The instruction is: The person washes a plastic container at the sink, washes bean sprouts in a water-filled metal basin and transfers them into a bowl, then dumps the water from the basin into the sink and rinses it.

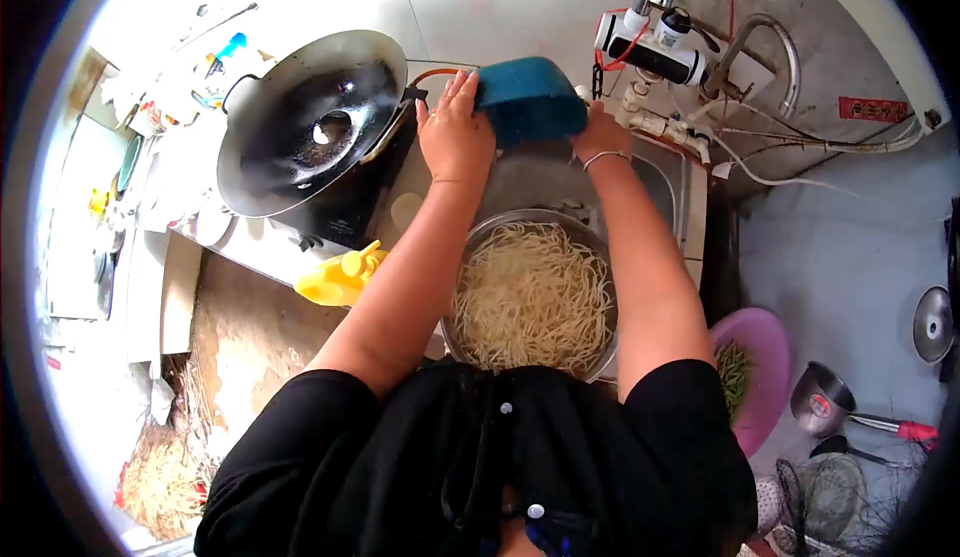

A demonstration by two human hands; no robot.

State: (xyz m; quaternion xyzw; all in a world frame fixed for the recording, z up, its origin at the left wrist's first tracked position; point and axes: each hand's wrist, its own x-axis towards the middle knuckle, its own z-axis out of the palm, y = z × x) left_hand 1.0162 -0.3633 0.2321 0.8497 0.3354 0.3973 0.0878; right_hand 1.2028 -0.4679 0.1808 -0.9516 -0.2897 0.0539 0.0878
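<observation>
Over the far end of the sink, a teal plastic basin (530,102) is tilted on its side between my two hands. My left hand (457,132) presses against its left side, fingers stretched up along the wall. At its right edge, my right hand (603,135) grips the rim, its fingers partly hidden. Below my forearms sits a round metal bowl (470,342) full of pale noodles (535,302). What is inside the teal basin is out of sight.
A large wok (310,127) rests on the stove at left, near a yellow plastic bottle (340,275). The faucet (655,42) stands at the back right. On the right are a pink basin (765,367) with green vegetables and a metal pot (822,399).
</observation>
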